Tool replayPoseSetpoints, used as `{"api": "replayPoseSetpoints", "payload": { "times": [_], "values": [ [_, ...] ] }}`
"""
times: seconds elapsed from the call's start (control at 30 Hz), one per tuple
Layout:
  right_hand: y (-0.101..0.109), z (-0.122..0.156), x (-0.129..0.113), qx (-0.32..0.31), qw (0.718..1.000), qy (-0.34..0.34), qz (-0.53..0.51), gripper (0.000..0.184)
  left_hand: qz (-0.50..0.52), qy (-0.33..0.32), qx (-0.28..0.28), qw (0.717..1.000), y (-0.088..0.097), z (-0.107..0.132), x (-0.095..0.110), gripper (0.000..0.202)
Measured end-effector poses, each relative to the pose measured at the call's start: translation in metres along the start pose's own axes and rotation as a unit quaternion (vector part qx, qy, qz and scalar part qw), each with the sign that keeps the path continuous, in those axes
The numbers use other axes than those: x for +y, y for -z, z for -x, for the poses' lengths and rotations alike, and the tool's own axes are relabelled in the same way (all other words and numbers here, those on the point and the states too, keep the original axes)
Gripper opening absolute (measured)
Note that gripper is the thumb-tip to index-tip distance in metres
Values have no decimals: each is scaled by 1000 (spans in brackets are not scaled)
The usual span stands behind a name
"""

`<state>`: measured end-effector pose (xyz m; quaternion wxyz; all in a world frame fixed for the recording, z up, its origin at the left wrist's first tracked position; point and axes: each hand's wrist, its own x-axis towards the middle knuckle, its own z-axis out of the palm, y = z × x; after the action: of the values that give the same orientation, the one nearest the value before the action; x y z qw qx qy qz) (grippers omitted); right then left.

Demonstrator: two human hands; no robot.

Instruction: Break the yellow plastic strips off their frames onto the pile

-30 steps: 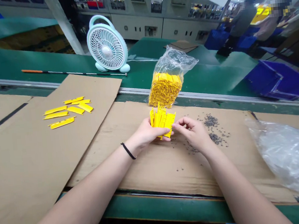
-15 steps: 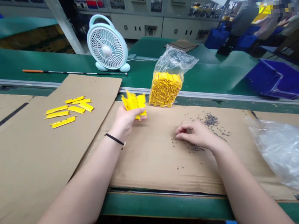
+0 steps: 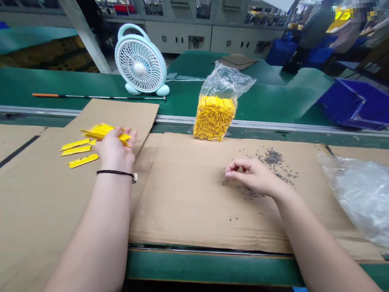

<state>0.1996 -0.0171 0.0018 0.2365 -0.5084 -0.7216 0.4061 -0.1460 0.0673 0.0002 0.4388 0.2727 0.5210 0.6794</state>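
My left hand point(image 3: 114, 149) is over the left cardboard sheet, its fingers loosely curled around a bunch of yellow plastic strips point(image 3: 99, 131) that now lies nearly flat. Part of the bunch is hidden by the hand. Several more yellow strips point(image 3: 83, 161) lie on the cardboard just left of it. My right hand point(image 3: 250, 173) rests low over the right cardboard, thumb and index finger closed together; whatever is between them is too small to make out. Small dark parts point(image 3: 273, 156) are scattered beneath and beyond that hand.
A clear bag of yellow strips point(image 3: 214, 119) stands behind the cardboard point(image 3: 181, 188). Further back are a light-blue fan point(image 3: 140, 64) and an orange-handled rod point(image 3: 47, 95). To the right lie a crumpled plastic bag point(image 3: 374, 197) and a blue bin point(image 3: 362, 104). People stand in the distance.
My left hand has swung left with the bunch of yellow strips, from the right cardboard to the loose strips, and the bunch has tipped from upright to flat. My right hand has barely moved.
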Motion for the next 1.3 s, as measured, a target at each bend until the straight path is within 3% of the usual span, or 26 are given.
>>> {"api": "replayPoseSetpoints", "payload": {
  "times": [0.07,0.13,0.2,0.3,0.4,0.73,1.07,1.3],
  "values": [
    [-3,-1,-3,50,996,10,-75,10,14,-5,-6,1000,-27,25,-7,24],
    [-9,-4,-4,85,982,21,-169,12,10,42,-124,991,-53,55,-14,29],
    [-16,-7,-4,112,963,21,-243,15,-23,99,-253,962,-73,84,-21,35],
    [-26,-11,-1,138,945,17,-294,19,-61,164,-345,922,-88,115,-30,40],
    [-32,-12,0,133,932,18,-337,20,-70,194,-386,899,-92,129,-36,45],
    [-33,-11,-4,103,933,-50,-342,24,-86,169,-343,920,-93,133,-36,53],
    [-32,-11,-5,103,922,-84,-363,21,-91,154,-338,924,-94,137,-38,51],
    [-27,-9,-5,126,938,-21,-322,25,-100,159,-351,917,-94,136,-39,53]
  ]
}}
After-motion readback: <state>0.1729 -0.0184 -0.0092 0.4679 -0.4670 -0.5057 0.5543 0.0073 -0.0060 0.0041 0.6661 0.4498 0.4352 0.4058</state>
